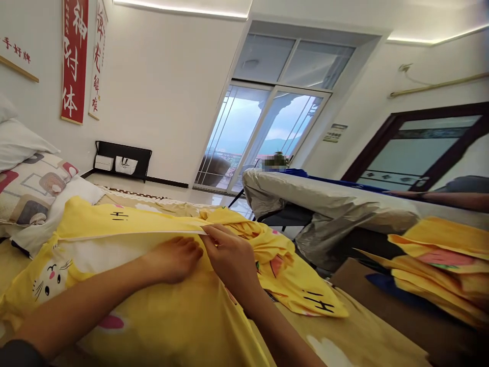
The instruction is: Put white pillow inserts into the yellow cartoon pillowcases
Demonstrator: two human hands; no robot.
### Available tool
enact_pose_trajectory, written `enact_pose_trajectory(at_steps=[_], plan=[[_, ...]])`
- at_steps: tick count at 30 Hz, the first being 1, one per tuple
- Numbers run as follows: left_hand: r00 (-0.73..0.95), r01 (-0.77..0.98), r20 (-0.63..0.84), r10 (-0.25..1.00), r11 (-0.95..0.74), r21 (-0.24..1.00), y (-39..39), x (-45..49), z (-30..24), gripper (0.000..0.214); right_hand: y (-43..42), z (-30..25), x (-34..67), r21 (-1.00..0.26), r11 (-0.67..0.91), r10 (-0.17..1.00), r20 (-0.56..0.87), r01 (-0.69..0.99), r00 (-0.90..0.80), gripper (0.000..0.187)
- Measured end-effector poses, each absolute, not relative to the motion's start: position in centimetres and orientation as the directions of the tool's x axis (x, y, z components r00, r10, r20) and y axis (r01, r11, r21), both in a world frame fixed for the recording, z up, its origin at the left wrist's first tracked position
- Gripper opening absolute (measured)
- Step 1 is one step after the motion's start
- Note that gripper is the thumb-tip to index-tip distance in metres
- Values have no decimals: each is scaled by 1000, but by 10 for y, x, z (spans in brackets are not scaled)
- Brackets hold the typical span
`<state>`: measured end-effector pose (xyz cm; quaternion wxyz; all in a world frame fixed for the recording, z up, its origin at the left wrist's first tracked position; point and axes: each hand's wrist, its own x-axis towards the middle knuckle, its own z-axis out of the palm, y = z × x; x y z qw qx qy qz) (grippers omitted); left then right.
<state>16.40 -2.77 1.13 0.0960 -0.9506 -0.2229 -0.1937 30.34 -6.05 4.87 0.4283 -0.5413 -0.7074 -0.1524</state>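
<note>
A yellow pillowcase (160, 316) printed with a bunny face and "Hi" spreads over the bed in front of me. A white layer (103, 250) shows inside its long open edge. My right hand (231, 257) pinches the right end of that edge between thumb and fingers. My left hand (175, 259) bears on the cloth just below the opening, its fingers curled into the fabric near the right hand. More crumpled yellow cloth (301, 285) with the same print lies beyond my right hand.
At right, a cardboard box (359, 285) stands by a stack of folded yellow cloths (446, 255). Behind is a covered table (344, 188), with another person's arm (454, 200) over it. Pillows (30, 188) lie at left. A low black rack (124, 159) stands by the wall.
</note>
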Motion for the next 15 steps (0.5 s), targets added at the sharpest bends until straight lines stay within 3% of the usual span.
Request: enact_pose_trajectory(at_steps=[5, 7, 9, 11, 13, 15], plan=[[758, 582, 377, 532, -813, -22, -4, 180, -7, 47, -54, 46, 312, -688, 352, 853, 515, 635, 86, 23], [755, 587, 387, 529, -808, -42, -5, 179, -15, 55, -52, 44, 315, -714, 326, 900, 435, 620, 28, 22], [750, 573, 440, 494, -817, -58, -6, 176, -19, 61, -53, 45, 316, -548, 306, 913, 402, 779, -76, 22], [748, 552, 484, 453, -830, -76, -9, 174, -18, 64, -59, 48, 315, -214, 219, 907, 404, 952, -118, 23], [761, 555, 455, 462, -827, -91, -12, 174, -14, 62, -65, 54, 313, 80, 35, 888, 456, 996, -67, 21], [777, 574, 377, 505, -813, -93, -14, 181, -8, 52, -69, 59, 310, 194, -123, 848, 530, 973, 2, 20]])
